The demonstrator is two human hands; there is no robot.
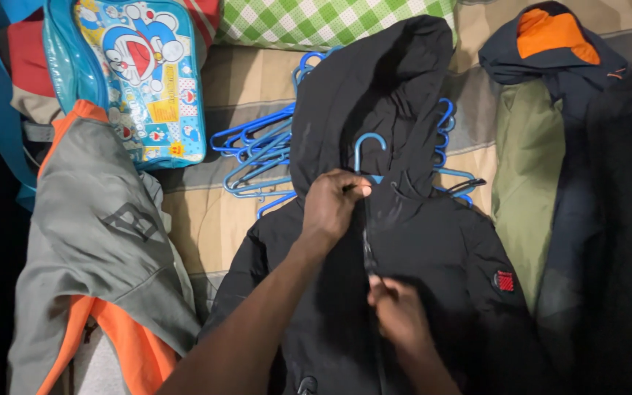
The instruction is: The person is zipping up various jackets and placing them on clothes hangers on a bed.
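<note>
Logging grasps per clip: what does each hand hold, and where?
Left hand pinches the black hooded padded jacket at its collar; right hand grips its front zip lower down.

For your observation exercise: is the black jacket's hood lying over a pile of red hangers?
No, the hangers under the black jacket hood are blue.

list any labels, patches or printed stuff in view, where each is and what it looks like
Sleeve patch: small red square with a dark edge, on the black jacket, right of the zip.
Cartoon bag: top left on the bed, glossy blue rectangle with a blue-and-white cartoon cat print and yellow panels.
Chest print: dark grey angular mark on the grey and orange jacket, left.
</note>
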